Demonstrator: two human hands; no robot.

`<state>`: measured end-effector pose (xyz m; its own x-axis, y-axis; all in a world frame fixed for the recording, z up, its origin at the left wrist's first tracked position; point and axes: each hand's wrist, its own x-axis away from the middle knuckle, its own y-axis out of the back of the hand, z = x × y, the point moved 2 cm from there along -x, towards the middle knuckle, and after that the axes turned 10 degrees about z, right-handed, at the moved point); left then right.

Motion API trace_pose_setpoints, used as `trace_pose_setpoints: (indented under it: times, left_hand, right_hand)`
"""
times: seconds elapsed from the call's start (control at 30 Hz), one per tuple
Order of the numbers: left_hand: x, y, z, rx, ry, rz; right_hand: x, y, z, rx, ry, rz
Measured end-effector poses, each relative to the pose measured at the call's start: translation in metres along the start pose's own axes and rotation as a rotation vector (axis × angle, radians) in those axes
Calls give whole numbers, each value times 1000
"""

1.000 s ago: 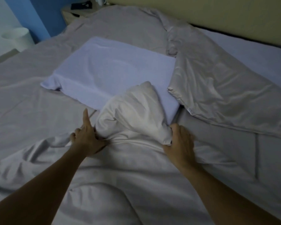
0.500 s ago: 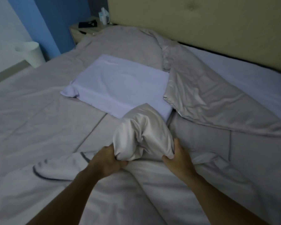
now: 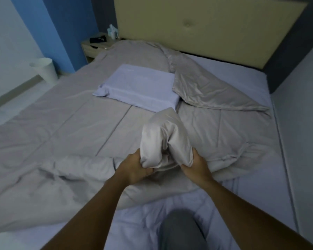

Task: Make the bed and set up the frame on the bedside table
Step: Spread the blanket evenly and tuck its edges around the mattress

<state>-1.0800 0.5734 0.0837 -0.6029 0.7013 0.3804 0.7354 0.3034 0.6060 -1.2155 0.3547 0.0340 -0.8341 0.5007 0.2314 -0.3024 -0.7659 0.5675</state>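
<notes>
A beige duvet [image 3: 61, 127] lies rumpled across the bed. Both hands grip a bunched fold of the duvet [image 3: 164, 139] raised above the mattress: my left hand [image 3: 134, 168] holds its left side, my right hand [image 3: 197, 165] its right side. A pale lilac pillow [image 3: 139, 87] lies flat on the duvet beyond the fold. Another corner of the duvet [image 3: 215, 92] is folded back at the right, baring the light sheet [image 3: 242, 76]. The bedside table [image 3: 96, 46] stands far left of the headboard, with a dark object [image 3: 98, 40] on it that is too small to identify.
A white bin [image 3: 43, 69] stands on the floor left of the bed. A tissue box [image 3: 112, 32] sits on the bedside table. The padded headboard [image 3: 206, 24] runs along the back, a grey wall [image 3: 300, 123] along the right. My knee [image 3: 181, 230] rests on the mattress.
Both hands have closed on the duvet fold and pulled it back toward me, lifting it. The view has drawn back, so the headboard and bedside table now show.
</notes>
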Motion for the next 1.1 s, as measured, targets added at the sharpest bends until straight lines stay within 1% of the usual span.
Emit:
trace_pose_setpoints:
  times: [0.13,0.23,0.33,0.57,0.7,0.83,0.93,1.1]
  left_hand:
    - [64,-29,-11,-18,4,62]
    - [102,-55,-20,1,-13,101]
    - [135,-85,-29,9,12,151]
    - [199,-160,-36,-34,103,309]
    - [237,-202,-52,-57,101,357]
    - [286,-254,-72,-69,119,327]
    - [321,-294,-77,-67,122,343]
    - [364,-354,-76,-62,64,382]
  right_hand:
    - [84,12,2,-47,-33,45]
    - [136,26,-9,-29,-122,92]
    - [179,40,-24,28,-184,156]
    - [280,55,-68,225,-295,406]
    - [335,70,-102,298,-331,490]
    - [392,87,-143,362,-334,504]
    - [438,97,-176,431,-282,501]
    - [493,103,-228,533,-242,422]
